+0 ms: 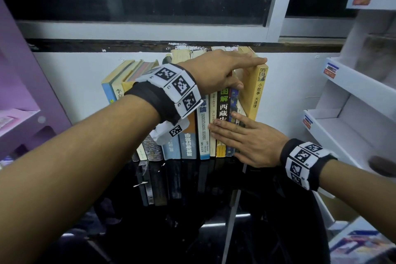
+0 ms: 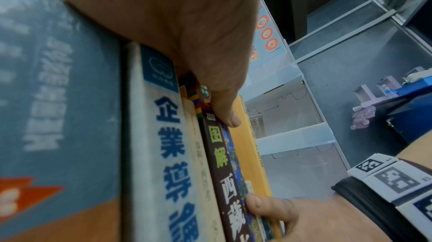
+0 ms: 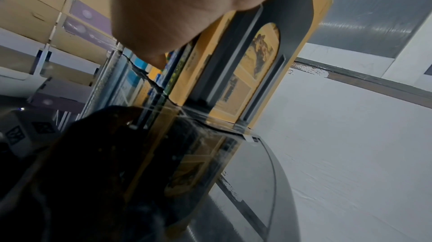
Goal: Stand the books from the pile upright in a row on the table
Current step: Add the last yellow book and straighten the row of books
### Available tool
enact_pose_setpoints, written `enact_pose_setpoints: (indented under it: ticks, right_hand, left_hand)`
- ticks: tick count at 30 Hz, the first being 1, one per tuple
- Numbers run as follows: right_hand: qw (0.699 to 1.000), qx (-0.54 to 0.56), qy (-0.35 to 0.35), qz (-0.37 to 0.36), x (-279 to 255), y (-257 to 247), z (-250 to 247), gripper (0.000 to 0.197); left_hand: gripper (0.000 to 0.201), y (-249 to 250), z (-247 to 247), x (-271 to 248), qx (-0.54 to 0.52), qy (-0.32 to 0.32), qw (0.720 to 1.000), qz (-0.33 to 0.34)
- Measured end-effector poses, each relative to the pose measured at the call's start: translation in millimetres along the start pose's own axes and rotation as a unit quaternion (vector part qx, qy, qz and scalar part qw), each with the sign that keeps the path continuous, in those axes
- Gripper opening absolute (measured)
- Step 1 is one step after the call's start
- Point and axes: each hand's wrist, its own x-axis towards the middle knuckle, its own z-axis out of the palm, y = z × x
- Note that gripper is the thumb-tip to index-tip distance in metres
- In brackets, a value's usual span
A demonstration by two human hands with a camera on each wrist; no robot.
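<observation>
Several books [image 1: 188,148] stand upright in a row on the glossy black table [image 1: 192,210], spines facing me, backs to the white wall. A yellow book [image 1: 260,96] [image 2: 245,144] [image 3: 264,57] ends the row on the right, leaning slightly away from its neighbours. My left hand [image 1: 250,73] [image 2: 210,61] reaches across and holds its top, index finger along the upper edge, thumb [image 2: 230,118] against its left face. My right hand [image 1: 225,123] [image 3: 175,15] lies flat with straight fingers against the lower spines of the dark book [image 1: 222,109] and those beside it.
A white display rack [image 1: 353,92] stands close on the right of the row. A purple shelf unit [image 1: 17,70] sits at the left. A window and its sill [image 1: 150,43] run above the wall behind the books. Some books at the row's left end lean.
</observation>
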Motion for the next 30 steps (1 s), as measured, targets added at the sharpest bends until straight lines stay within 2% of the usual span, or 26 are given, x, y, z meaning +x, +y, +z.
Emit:
enact_pose_setpoints:
  ticks: [9,15,18,20,22,24,26,28,30]
  right_hand:
    - [1.0,0.006,0.003,0.0,2.1,-1.4,-1.3,0.073]
    - [0.998,0.046,0.05,0.014,-3.8,-9.6,-18.2,0.065]
    - [0.991,0.075,0.097,0.052,-11.5,-10.8,-34.0,0.057]
    - [0.979,0.11,0.129,0.113,-15.9,-10.6,-43.8,0.051]
    - [0.954,0.156,0.163,0.197,-19.0,-9.2,-51.7,0.046]
    - [0.91,0.205,0.203,0.297,-20.5,-6.5,-59.0,0.042]
    - [0.852,0.248,0.247,0.389,-20.7,-4.1,-63.9,0.043]
    - [0.783,0.294,0.286,0.468,-17.8,-5.2,-67.3,0.047]
    - [0.704,0.373,0.28,0.535,-10.9,-8.7,-68.4,0.054]
  left_hand:
    - [0.062,-0.2,-2.2,-3.2,-0.01,0.019,1.0,0.006]
    - [0.059,1.6,-6.8,-6.0,-0.043,0.028,0.999,-0.003]
    - [0.051,5.4,-15.3,-13.5,-0.138,0.078,0.986,-0.045]
    - [0.048,6.6,-22.6,-23.2,-0.155,0.138,0.977,-0.053]
    - [0.046,5.7,-28.3,-37.8,-0.161,0.191,0.967,-0.059]
    - [0.042,2.8,-31.5,-56.8,-0.181,0.25,0.948,-0.078]
    - [0.038,-2.7,-29.9,-79.5,-0.212,0.329,0.913,-0.115]
    - [0.035,-11.9,-22.6,-106.1,-0.235,0.416,0.864,-0.157]
    - [0.036,-21.8,-12.4,-131.7,-0.246,0.468,0.821,-0.215]
